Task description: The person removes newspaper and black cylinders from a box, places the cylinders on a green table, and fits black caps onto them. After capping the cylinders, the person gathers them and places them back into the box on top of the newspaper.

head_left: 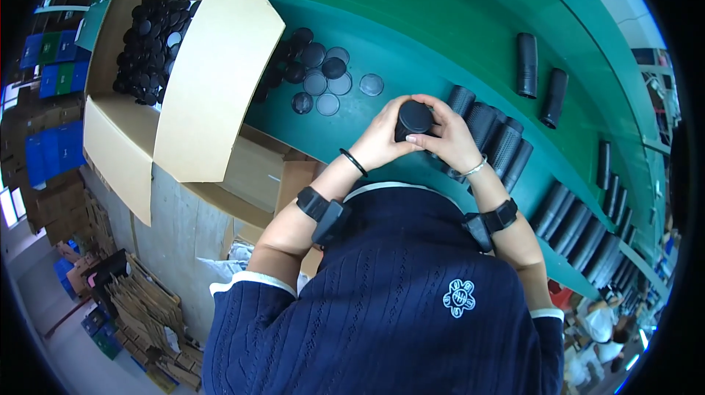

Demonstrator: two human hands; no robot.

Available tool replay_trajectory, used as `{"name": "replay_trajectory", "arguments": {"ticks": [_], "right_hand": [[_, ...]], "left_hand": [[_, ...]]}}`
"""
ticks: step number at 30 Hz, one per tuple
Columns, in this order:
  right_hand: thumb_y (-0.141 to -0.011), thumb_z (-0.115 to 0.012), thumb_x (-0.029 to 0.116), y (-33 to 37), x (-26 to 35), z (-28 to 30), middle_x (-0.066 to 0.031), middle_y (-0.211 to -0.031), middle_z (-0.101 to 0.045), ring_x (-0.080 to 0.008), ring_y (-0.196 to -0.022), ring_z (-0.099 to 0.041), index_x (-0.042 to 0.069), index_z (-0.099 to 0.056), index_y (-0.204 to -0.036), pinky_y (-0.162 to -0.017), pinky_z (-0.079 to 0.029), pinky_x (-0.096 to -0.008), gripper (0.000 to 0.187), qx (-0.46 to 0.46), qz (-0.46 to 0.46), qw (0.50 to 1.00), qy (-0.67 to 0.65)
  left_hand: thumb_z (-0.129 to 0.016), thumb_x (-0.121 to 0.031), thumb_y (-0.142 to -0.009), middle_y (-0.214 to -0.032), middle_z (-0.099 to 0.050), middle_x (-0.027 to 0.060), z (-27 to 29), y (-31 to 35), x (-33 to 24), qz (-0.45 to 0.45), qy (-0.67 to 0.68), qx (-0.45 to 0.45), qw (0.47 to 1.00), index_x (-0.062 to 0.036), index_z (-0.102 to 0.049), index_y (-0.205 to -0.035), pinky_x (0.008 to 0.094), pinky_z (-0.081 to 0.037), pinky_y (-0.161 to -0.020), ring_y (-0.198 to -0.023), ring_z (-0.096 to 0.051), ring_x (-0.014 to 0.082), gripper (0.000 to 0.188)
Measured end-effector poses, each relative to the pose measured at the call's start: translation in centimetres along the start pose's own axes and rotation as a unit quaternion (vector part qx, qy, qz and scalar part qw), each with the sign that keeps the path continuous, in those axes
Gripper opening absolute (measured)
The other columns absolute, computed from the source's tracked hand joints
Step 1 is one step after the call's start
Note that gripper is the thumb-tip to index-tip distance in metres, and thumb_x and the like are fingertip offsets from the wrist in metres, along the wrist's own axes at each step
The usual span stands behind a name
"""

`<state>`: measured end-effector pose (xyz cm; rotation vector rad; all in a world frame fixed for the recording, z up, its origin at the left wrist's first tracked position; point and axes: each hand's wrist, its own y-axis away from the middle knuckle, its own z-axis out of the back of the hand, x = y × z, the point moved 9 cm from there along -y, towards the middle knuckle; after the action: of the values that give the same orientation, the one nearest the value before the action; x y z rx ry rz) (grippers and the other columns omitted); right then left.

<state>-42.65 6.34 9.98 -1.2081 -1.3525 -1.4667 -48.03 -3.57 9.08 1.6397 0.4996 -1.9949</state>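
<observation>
Between my two hands is a black cylindrical tube, its round end capped by a black disc-like cap (416, 116) facing up. My left hand (378, 138) wraps it from the left, and my right hand (457, 144) closes round it from the right with thumb and fingers. The lower part of the tube is hidden by my hands. Several loose black round caps (316, 81) lie on the green table (345, 127) to the left, one (371, 85) just beyond my left hand. Several textured black tubes (485, 125) lie side by side against my right hand.
An open cardboard box (220, 79) full of black caps (150, 46) stands at the left. Two black tubes (527, 66) lie on the green conveyor belt (455, 20) beyond. More tubes (576, 230) line the right side. Folded cardboard (147, 303) is stacked at lower left.
</observation>
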Motion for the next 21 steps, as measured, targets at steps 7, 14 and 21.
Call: {"name": "replay_trajectory", "arguments": {"ticks": [7,14,21], "right_hand": [[-0.069,-0.079,0.009,-0.7,1.8,-0.1,-0.0143,-0.122,-0.053,-0.0255,-0.111,-0.056,0.005,-0.048,-0.131,-0.086,-0.054,-0.0354,0.069,-0.028,0.075,0.987,0.138],[-0.073,-0.075,0.006,-0.9,2.4,-0.5,-0.0111,-0.119,-0.050,-0.0215,-0.110,-0.055,0.003,-0.047,-0.131,-0.090,-0.052,-0.0335,0.065,-0.030,0.058,0.982,0.180],[-0.068,-0.077,0.006,-0.5,3.3,-1.3,-0.0103,-0.106,-0.054,-0.0205,-0.097,-0.058,0.002,-0.054,-0.121,-0.078,-0.053,-0.0306,0.058,-0.054,0.083,0.969,0.227]], "left_hand": [[-0.075,-0.020,-0.069,-0.115,-0.053,0.0240,0.6,-0.4,0.3,0.007,-0.052,-0.050,0.997,-0.0012,-0.037,-0.129,0.0429,-0.047,-0.088,-0.106,-0.055,0.0404,0.073],[-0.070,-0.015,-0.069,-0.112,-0.055,0.0232,1.1,0.0,0.3,-0.022,-0.021,-0.093,0.995,0.0015,-0.045,-0.123,0.0418,-0.048,-0.086,-0.101,-0.057,0.0406,0.062],[-0.068,-0.012,-0.068,-0.111,-0.055,0.0243,1.3,1.1,0.2,-0.012,-0.005,-0.130,0.991,0.0017,-0.047,-0.121,0.0402,-0.048,-0.085,-0.102,-0.058,0.0393,0.059]]}}
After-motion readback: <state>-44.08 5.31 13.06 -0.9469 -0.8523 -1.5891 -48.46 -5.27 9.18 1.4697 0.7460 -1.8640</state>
